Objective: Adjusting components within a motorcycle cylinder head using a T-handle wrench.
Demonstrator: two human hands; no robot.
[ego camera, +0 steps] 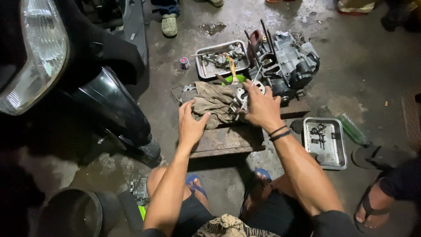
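While I look down, my left hand (189, 125) lies flat on the rag (212, 103), fingers together, gripping nothing. My right hand (258, 105) closes its fingers around a round metal part (242, 93) at the rag's right edge, both atop a wooden block (228, 139). The engine (287, 63) stands just behind. One tray (221, 58) of parts sits beyond the rag, another tray (325, 142) right of my wrist, a green bottle (352, 129) beside it

Greys, blacks and a few bright spots

A khaki rag (213, 104), grey engine (287, 63), green bowl (232, 79), silver trays (326, 142), blue sandals (195, 184) and black wristbands (279, 133) are seen on dark wet floor (372, 57).
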